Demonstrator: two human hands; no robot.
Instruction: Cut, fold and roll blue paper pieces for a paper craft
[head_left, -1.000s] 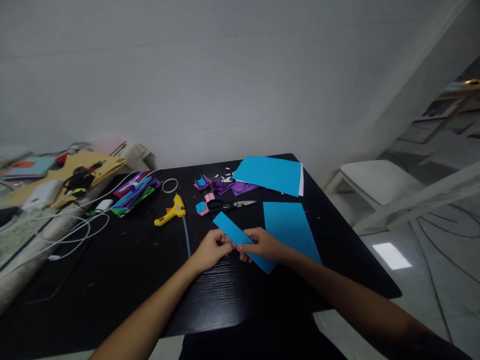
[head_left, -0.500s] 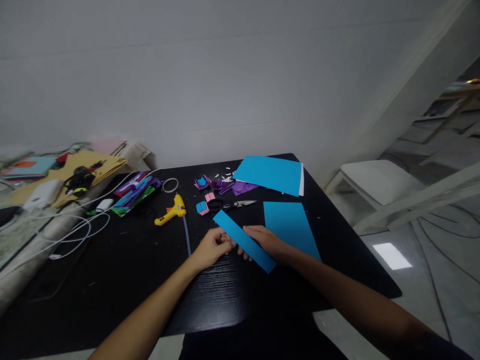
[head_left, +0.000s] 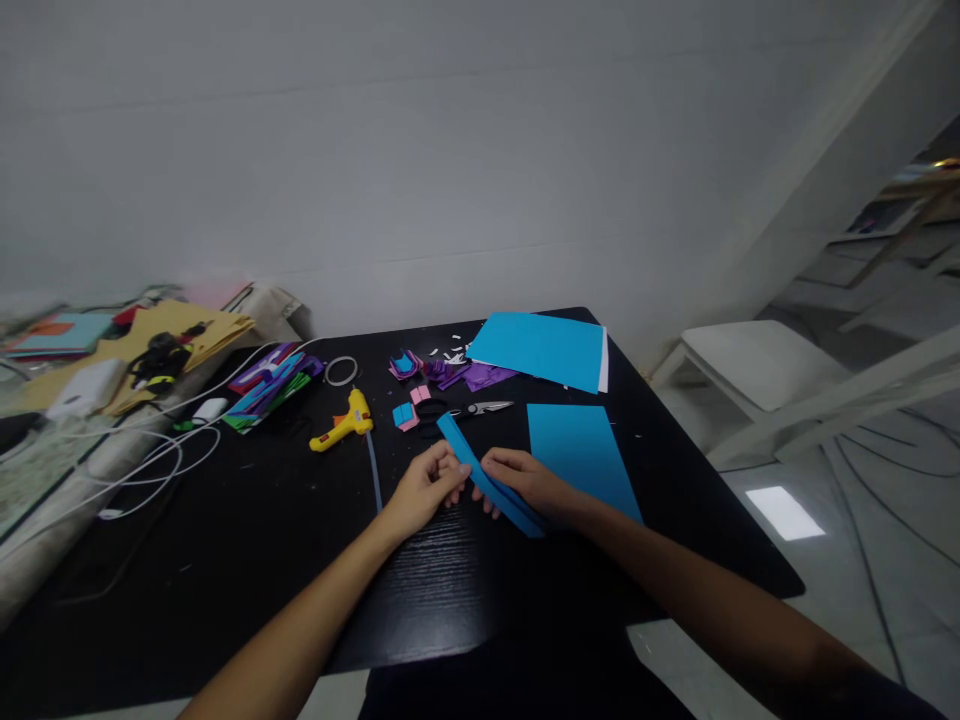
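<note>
A blue paper strip (head_left: 480, 470) slants between my hands above the black table, curled lengthwise with its long edges bent up. My left hand (head_left: 431, 485) grips its near-left edge, thumb on top. On the opposite edge, my right hand (head_left: 525, 480) is closed around the strip, its fingers partly hidden beneath. A blue sheet (head_left: 581, 450) lies flat by my right wrist. Just beyond the strip's far end are scissors (head_left: 480, 408) with black handles and a small pink-and-blue folded paper piece (head_left: 406, 415).
Left of my hands lies a yellow glue gun (head_left: 345, 420) with a glue stick, near a tape roll (head_left: 341, 371). Coloured paper strips (head_left: 274, 385) and white cables (head_left: 180, 450) are further left. More blue sheets (head_left: 536, 345) lie at the back. A white chair (head_left: 757, 365) stands right.
The blue strip was flat and wide; now it is bent along its length and looks narrower. My left thumb has moved up onto it.
</note>
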